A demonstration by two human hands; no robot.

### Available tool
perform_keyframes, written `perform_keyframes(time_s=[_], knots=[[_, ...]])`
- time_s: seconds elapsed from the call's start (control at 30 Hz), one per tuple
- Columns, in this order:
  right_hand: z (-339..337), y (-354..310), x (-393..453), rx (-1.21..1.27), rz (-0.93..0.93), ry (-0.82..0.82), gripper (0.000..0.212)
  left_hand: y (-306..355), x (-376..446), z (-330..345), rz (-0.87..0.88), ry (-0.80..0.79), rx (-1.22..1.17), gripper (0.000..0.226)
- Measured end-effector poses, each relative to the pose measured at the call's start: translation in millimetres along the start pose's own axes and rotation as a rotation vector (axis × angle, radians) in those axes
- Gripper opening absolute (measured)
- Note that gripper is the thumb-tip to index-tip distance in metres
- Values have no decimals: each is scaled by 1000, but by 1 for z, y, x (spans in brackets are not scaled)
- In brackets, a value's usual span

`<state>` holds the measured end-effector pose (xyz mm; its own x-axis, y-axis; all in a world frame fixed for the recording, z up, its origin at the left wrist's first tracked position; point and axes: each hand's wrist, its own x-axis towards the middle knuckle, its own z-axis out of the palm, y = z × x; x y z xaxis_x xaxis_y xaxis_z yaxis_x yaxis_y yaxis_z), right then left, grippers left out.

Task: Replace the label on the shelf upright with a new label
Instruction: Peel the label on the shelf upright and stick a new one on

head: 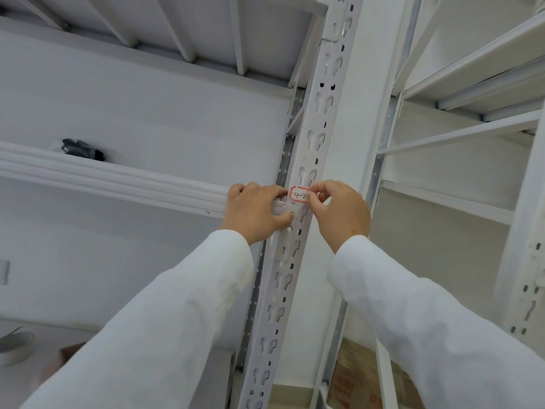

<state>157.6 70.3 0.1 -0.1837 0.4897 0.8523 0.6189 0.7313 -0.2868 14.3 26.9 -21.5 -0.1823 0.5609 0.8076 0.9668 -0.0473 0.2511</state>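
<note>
White sleeves [165, 314] are seen nearest. Red-bordered label [299, 196] is pinched on the shelf upright [306, 149] by the right hand [339, 211]; beside it, backing sheet [283, 208] is gripped by the left hand [255, 212]. Pressing-down seemingly remains.

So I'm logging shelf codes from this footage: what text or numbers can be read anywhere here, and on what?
"4-2": handwritten in black on the red-bordered label on the shelf upright; the right hand covers its right end, so more may follow.
Red print on the cardboard box at bottom right: too blurred to read.
White sheet under the left hand: no text visible.
</note>
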Motion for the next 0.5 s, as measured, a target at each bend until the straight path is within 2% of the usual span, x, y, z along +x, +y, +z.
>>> perform_keyframes(time_s=[0.5], knots=[[11, 13, -4, -19, -118, 100, 13, 2, 0, 0, 3, 0, 19, 42]])
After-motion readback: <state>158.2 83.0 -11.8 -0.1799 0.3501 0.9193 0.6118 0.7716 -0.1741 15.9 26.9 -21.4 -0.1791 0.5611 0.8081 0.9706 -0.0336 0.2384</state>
